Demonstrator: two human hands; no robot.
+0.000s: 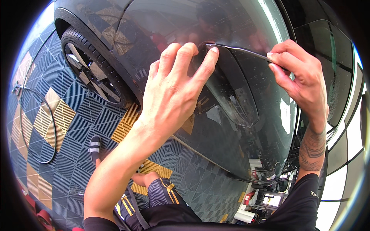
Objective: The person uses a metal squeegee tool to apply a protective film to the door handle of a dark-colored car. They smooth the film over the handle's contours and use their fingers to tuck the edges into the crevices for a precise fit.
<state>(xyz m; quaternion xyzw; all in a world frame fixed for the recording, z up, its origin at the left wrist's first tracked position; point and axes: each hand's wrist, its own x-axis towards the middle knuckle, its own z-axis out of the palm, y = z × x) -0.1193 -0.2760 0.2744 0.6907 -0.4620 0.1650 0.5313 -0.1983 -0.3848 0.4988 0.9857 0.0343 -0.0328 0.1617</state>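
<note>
A glossy dark grey car body panel (235,142) fills the middle, with a long, pointed recess (235,92) pressed into it. My left hand (169,84) rests against the panel at the upper end of this recess. Its index finger is stretched out, with the tip at one end of a thin strip-like edge (246,51); the other fingers are bent and spread from it. At the right, my right hand (298,69) is closed in a pinch on the other end of that thin strip, which runs taut between the hands. Whether it is a loose strip or a film's edge is unclear.
A car wheel (92,67) stands at the upper left. A black hose (54,131) loops over the patterned tile floor (77,119). Dark side glass (327,50) lies beyond my right hand. Below the panel are shelves with supplies (266,200) and a white roll (243,215).
</note>
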